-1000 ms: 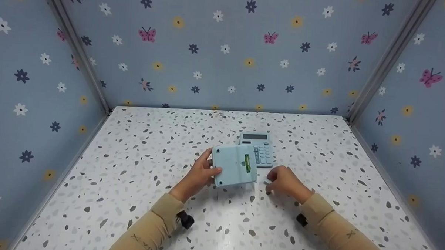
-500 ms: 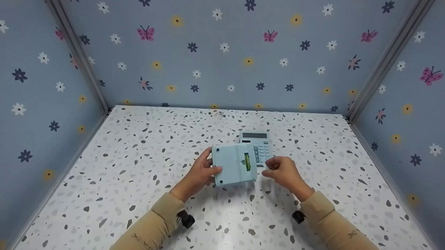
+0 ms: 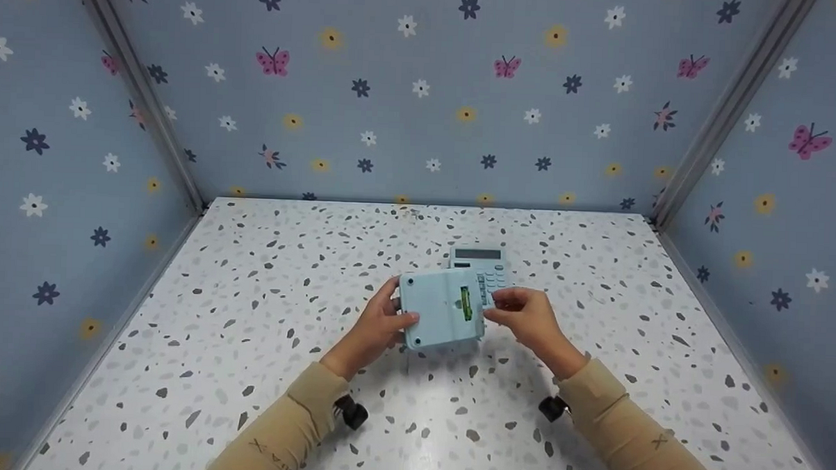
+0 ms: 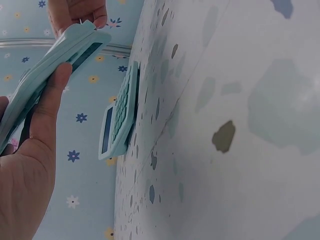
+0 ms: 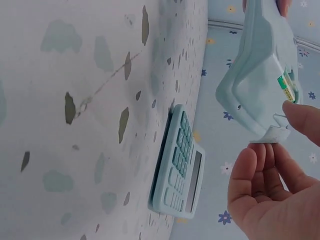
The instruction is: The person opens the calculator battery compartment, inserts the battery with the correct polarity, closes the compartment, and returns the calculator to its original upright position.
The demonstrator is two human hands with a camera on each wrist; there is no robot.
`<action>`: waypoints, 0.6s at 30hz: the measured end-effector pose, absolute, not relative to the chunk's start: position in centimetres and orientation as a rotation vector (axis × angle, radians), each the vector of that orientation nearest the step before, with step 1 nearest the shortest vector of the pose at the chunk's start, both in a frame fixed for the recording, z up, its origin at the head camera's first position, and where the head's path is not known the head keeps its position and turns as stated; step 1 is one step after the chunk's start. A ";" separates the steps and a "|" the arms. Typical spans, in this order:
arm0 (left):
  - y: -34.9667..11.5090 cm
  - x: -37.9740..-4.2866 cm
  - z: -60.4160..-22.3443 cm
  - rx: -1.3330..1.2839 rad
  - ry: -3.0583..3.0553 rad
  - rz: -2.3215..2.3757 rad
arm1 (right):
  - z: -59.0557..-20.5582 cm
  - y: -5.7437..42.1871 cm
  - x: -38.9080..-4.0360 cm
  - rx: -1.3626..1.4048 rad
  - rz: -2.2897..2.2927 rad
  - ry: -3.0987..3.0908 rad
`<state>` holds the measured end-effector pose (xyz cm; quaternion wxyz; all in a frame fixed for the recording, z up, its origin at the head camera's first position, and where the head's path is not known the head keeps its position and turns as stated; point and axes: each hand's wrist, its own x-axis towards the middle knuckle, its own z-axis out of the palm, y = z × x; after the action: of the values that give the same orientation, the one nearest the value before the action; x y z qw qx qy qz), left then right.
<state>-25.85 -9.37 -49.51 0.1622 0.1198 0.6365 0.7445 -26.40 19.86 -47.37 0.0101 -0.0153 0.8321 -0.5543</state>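
My left hand (image 3: 377, 322) grips a light blue calculator (image 3: 433, 308) with its back turned up, thumb on the back and fingers underneath. A green battery (image 3: 465, 304) sits in the uncovered slot near the calculator's right end. In the right wrist view, my right hand (image 5: 272, 195) pinches a small light blue battery cover (image 5: 274, 134) between thumb and fingers, close beside the slot. Whether the cover touches the calculator I cannot tell. The left wrist view shows the held calculator (image 4: 42, 72) edge-on, with the right fingers at its far end.
A second light blue calculator (image 3: 478, 259) lies face up on the speckled white table (image 3: 284, 272), just behind the held one and partly hidden by it. Flower-patterned walls (image 3: 422, 124) enclose the table at the back and both sides.
My right hand has moved up and left with the battery cover, from beside the held calculator to its right edge. The left hand and the held calculator have barely moved.
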 end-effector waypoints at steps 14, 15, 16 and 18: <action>-9.1 -25.8 -49.5 0.377 1.785 2.138 | -47.0 19.1 -26.2 0.005 -1.907 2.394; -9.0 -25.8 -49.5 0.379 1.786 2.135 | -47.0 19.1 -26.2 0.011 -1.911 2.383; -9.0 -25.8 -49.5 0.380 1.787 2.133 | -47.0 19.0 -26.2 0.016 -1.918 2.374; -9.0 -25.8 -49.5 0.378 1.782 2.134 | -46.9 18.8 -26.1 0.007 -1.927 2.362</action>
<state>-25.80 -9.00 -49.50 0.1672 0.1327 0.6263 0.7498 -26.12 18.83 -46.94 0.0465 0.0024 0.7740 -0.6315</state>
